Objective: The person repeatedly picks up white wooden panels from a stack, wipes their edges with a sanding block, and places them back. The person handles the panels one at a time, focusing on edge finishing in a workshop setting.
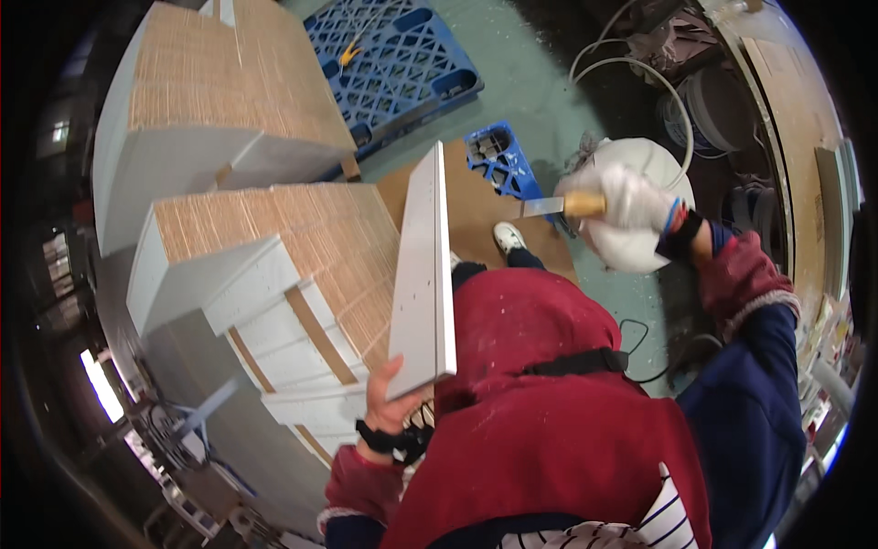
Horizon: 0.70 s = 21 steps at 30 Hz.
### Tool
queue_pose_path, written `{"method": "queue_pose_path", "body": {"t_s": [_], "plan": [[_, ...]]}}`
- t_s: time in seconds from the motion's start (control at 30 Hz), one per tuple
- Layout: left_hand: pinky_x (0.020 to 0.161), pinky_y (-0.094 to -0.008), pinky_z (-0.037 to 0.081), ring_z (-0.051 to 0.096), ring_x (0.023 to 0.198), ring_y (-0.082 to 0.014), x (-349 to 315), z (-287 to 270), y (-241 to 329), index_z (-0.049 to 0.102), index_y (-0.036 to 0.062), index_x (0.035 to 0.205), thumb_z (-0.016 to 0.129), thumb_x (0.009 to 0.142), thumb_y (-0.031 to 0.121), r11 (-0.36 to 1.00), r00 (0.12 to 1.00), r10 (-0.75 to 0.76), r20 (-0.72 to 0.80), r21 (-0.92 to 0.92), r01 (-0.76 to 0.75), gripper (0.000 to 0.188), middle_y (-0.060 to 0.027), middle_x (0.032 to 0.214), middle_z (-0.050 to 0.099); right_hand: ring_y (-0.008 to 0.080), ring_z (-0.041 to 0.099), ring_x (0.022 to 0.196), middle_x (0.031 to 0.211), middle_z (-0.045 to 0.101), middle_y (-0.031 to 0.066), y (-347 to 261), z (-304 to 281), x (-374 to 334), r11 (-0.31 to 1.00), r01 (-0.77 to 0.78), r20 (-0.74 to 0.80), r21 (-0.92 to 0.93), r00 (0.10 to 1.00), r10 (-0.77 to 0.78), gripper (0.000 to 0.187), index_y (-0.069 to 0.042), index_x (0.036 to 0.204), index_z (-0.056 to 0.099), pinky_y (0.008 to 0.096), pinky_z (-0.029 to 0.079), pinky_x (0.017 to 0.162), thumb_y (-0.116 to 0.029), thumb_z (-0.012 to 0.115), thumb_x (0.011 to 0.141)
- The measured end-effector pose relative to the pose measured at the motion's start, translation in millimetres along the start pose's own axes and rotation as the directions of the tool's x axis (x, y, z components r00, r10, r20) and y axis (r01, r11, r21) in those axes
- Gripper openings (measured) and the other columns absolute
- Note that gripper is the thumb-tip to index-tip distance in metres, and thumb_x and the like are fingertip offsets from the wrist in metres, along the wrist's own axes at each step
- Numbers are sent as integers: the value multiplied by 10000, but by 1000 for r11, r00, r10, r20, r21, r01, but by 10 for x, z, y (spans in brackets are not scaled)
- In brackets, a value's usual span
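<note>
1. We judge the step in hand to be scraper work on a white panel (416, 284), caught with the blade away from it: the putty knife (585, 203) and the panel are well apart.

2. Applying the blade, we think, would call for a steady left grip and a controlled leftward reach, with the blade laid flat so that it does not gouge the surface.

3. We see the left hand (389, 407) at the panel's near end. One digit lies up against the face with the small dark holes; the others curl below that end, partly hidden, so the panel sits pinched between them.

4. The panel slants away from those fingers, its long narrow edge toward the right, between the stacked boards (320, 265) and the red apron (558, 430).

5. We find the right hand (640, 197), blurred and pale, wrapped around the knife's wooden handle; we cannot tell each finger apart. The blade points left, clear of the fingers, and the hand is above a round white container (631, 252).
</note>
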<state>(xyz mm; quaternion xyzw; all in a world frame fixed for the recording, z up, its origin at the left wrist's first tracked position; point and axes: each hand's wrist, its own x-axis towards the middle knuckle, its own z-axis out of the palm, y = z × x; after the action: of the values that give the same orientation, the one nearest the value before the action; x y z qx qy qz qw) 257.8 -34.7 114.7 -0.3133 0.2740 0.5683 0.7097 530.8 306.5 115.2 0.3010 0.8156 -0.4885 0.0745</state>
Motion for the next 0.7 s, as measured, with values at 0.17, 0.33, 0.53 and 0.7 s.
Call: {"method": "queue_pose_path", "body": {"t_s": [0.17, 0.33, 0.53, 0.7], "plan": [[822, -433, 502, 595, 958, -331, -36, 54, -271, 465, -37, 1121, 489, 885, 170, 966, 992, 12, 125, -259, 21, 315, -174, 1026, 607, 222, 608, 827, 830, 623, 115, 136, 366, 29, 971, -112, -100, 214, 986, 135, 245, -79, 1000, 581, 329, 469, 732, -81, 614, 757], [553, -272, 466, 535, 631, -167, -197, 270, -289, 481, 12, 1063, 465, 875, 135, 952, 994, -74, 76, -292, 93, 226, -58, 756, 564, 304, 609, 757, 796, 615, 117, 270, 641, -88, 931, 310, -21, 191, 950, -312, 159, -100, 884, 569, 355, 479, 636, -139, 628, 742], [461, -226, 460, 564, 609, -160, -398, 216, -293, 416, 44, 1004, 486, 887, 231, 997, 995, 79, -55, 4, -79, 231, -95, 827, 618, 276, 613, 824, 881, 622, 111, 219, 568, -164, 970, 223, 16, 97, 974, -225, 330, -83, 1045, 588, 343, 487, 719, -112, 655, 723], [452, -240, 439, 539, 571, -172, -498, 272, -65, 478, -3, 1065, 451, 897, 240, 993, 987, 117, -108, -20, -120, 296, -106, 775, 589, 328, 569, 882, 936, 577, 140, 649, 665, -38, 998, 62, -163, -32, 984, -67, 337, -122, 1019, 602, 380, 478, 758, -127, 663, 687]]}}
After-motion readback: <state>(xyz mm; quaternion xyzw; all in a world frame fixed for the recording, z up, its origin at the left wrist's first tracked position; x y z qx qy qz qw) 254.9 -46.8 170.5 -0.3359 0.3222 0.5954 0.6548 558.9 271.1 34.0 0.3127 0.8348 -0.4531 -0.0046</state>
